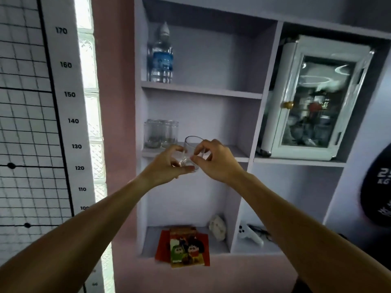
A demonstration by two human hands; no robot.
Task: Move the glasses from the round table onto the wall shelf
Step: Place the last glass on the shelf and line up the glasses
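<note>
A clear drinking glass (191, 150) is held upright in front of the middle board of the wall shelf (239, 154). My left hand (167, 166) grips its base from the left and my right hand (215, 159) pinches it from the right. Two more clear glasses (160, 133) stand side by side at the left end of that same board, just behind and left of the held one. The round table is out of view.
A water bottle (160, 55) stands on the upper board. A white glass-door cabinet (317, 98) fills the right compartment. Colourful booklets (184, 246) and a pale lump lie on the bottom board; a white controller (250, 234) lies beside them. A height chart (69, 94) hangs left.
</note>
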